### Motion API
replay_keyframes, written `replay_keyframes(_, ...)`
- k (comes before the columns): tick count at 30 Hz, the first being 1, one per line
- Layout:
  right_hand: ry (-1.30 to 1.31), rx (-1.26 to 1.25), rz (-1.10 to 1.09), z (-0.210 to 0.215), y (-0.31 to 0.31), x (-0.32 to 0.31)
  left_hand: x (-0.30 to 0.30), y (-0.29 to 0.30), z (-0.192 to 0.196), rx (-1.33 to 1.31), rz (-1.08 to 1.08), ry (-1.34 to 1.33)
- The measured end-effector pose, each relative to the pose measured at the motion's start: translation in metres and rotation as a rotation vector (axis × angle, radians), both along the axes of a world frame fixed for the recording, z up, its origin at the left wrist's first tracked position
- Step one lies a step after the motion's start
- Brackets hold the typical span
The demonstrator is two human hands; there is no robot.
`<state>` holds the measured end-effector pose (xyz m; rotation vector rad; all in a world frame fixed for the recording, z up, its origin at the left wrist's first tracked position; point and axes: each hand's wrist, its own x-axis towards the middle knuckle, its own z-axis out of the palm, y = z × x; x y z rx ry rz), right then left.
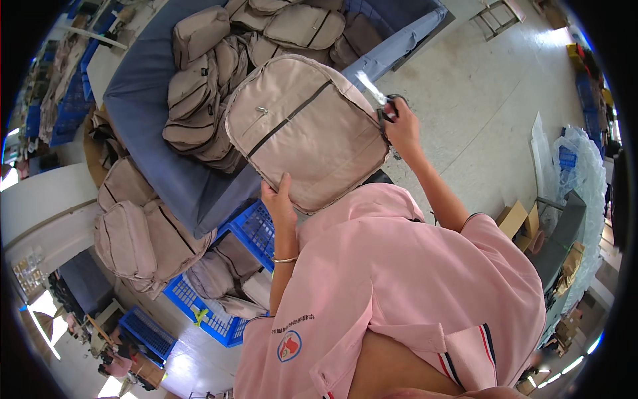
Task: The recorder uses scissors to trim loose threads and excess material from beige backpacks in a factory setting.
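Note:
A beige backpack (325, 146) with a dark zipper line and a small metal zipper pull is held up in front of me. My left hand (279, 203) grips its lower left edge, thumb on the near face. At the bag's right edge, my right hand (404, 130) is closed round the black handles of a pair of scissors (393, 106). Their bright blades point up and left, smeared by motion, beside the bag's upper right edge. Whether the right fingers also touch the bag, I cannot tell.
A large blue fabric-lined bin (143, 126) full of similar beige bags (193, 90) stands ahead to the left. More bags (143, 233) are stacked at the left, and blue plastic crates (229, 329) sit below. Cardboard boxes (515, 219) and clear plastic wrap (581, 173) are at the right.

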<state>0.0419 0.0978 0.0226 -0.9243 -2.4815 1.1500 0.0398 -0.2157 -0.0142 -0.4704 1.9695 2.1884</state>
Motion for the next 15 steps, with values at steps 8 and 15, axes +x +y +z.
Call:
replay_keyframes(8,-0.043,0.203,0.249,-0.019,-0.019,-0.087,0.002,0.000,0.004,-0.001,-0.056,0.010)
replay_keyframes(15,0.157,-0.975,0.101,-0.057,0.024,-0.078,-0.006,0.003,0.015,0.105,-0.070,-0.051)
